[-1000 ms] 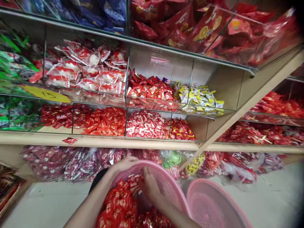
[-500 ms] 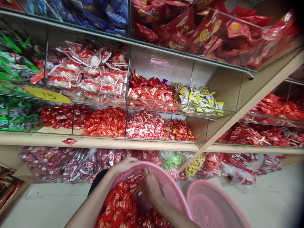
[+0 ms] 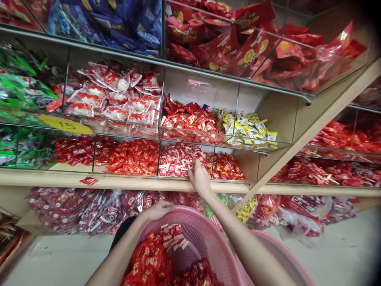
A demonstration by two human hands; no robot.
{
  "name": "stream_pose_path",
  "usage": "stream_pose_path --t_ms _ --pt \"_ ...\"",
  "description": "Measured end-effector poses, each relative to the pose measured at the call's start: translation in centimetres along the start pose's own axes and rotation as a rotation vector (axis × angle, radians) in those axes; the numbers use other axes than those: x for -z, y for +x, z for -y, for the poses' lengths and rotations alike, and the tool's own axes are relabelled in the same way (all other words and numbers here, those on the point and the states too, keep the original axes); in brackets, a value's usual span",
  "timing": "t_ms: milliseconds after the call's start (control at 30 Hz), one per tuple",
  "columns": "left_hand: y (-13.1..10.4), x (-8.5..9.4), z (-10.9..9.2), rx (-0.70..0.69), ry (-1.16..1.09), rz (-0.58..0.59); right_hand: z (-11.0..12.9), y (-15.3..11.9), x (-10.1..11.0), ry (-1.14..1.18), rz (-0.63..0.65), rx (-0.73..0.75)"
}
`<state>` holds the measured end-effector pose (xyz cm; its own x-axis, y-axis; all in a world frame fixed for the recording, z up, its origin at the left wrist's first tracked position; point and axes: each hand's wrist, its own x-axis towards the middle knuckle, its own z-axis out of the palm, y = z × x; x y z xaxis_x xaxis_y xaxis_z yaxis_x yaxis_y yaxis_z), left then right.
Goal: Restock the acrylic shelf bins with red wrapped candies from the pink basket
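My left hand (image 3: pixel 159 210) is closed over the far left rim of a pink plastic basket (image 3: pixel 229 248). Inside the basket lie red-wrapped candies (image 3: pixel 147 260), a small cluster of red-and-white wrapped candies (image 3: pixel 173 235) and darker red candies (image 3: pixel 200 274). My right hand (image 3: pixel 200 179) reaches over the basket to the front edge of a shelf compartment. Its fingers are bent, thumb and index finger a little apart, right at the loose red-and-white candies (image 3: pixel 178 161) there. No candy shows between them.
Clear panels divide the shelves of wrapped sweets. A yellow price tag (image 3: pixel 65 124) reads 15. One red candy (image 3: pixel 88 180) lies on the wooden ledge (image 3: pixel 127 182). Filled plastic bags (image 3: pixel 101 212) sit underneath. A second pink basket (image 3: pixel 282 254) stands at right, partly behind my right forearm.
My right hand has moved up and forward out of the basket to the red-and-white candies on the shelf. The left hand keeps its hold on the rim. The view has tilted slightly.
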<state>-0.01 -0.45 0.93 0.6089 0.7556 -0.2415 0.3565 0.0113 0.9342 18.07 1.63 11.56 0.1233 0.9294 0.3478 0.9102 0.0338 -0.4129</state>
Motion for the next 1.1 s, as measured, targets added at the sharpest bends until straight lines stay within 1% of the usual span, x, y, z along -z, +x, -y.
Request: stream_pose_path --t_ms 67,133,333,433,533,600,667,700,733,800,867,933,1000,1100 --pt "0.0 0.0 0.0 -0.008 0.008 0.002 -0.2 0.5 -0.5 -0.025 0.03 -0.037" --pt "0.0 0.1 0.2 -0.006 0.009 0.003 -0.3 0.7 -0.8 -0.018 0.034 -0.043" --pt "0.2 0.2 0.7 -0.01 0.022 -0.002 -0.9 0.7 -0.8 0.094 -0.03 -0.036" --pt "0.2 0.1 0.7 -0.001 0.027 -0.007 -1.2 0.6 -0.1 0.203 -0.099 -0.011" --pt "0.2 0.1 0.7 -0.012 0.016 -0.008 -1.3 0.2 1.4 0.342 -0.177 0.023" --pt "0.3 0.1 0.7 -0.014 0.013 -0.008 -1.3 -0.4 2.4 0.445 -0.217 0.046" --pt "0.3 0.1 0.8 -0.008 0.009 -0.006 -1.2 -1.4 3.3 0.521 -0.224 0.082" --pt "0.3 0.1 0.9 -0.007 0.004 -0.003 -1.1 -2.1 3.5 0.545 -0.197 0.111" --pt "0.3 0.1 0.9 -0.007 -0.006 0.001 -1.1 -2.9 3.5 0.559 -0.141 0.146" --pt "0.3 0.1 0.9 -0.007 -0.028 0.01 -1.1 -4.8 3.0 0.554 0.043 0.226" --pt "0.3 0.0 0.8 -0.014 -0.043 0.017 -1.4 -6.8 1.8 0.517 0.26 0.305" --pt "0.3 0.0 0.7 -0.034 -0.044 0.022 -1.7 -8.6 0.1 0.458 0.427 0.368" --pt "0.4 0.0 0.7 -0.055 -0.03 0.019 -2.1 -9.8 -1.8 0.401 0.523 0.407" --pt "0.5 0.0 0.8 -0.05 0.0 0.008 -2.4 -10.8 -4.2 0.351 0.572 0.427"
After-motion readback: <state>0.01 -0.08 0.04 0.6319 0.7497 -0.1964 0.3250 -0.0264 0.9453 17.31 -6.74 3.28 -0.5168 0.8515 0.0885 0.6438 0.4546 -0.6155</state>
